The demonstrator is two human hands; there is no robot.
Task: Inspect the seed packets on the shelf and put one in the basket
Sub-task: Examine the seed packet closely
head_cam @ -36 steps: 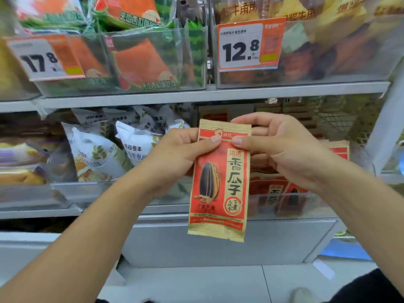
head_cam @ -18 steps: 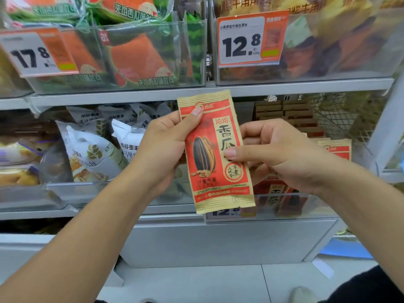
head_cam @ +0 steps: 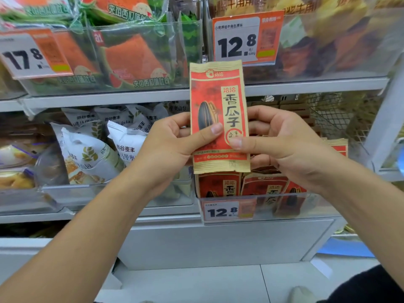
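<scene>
Both hands, left hand (head_cam: 168, 147) and right hand (head_cam: 284, 143), pinching one upright red-and-tan paper seed packet (head_cam: 219, 115) before the grey metal shelf (head_cam: 109, 99). Inspection step; next, carrying to basket, unseen here.

The seed packet (head_cam: 219, 110) looks like matt kraft-style paper, tan at the crimped top and bottom edges, with a flat red print and little shine. The packets (head_cam: 260, 186) standing in the bin below show the same dull paper finish. That bin's front wall (head_cam: 290, 206) is clear, smooth plastic with a soft glare, as is the upper bin (head_cam: 140, 68). The bread bags (head_cam: 87, 154) are white, slightly glossy plastic film, wrinkled and creased. The price tag (head_cam: 247, 38) is smooth printed card. The shelf edge (head_cam: 317, 87) appears to be painted metal, pale grey and satin. A wire mesh (head_cam: 341, 114) behind looks metallic.
</scene>
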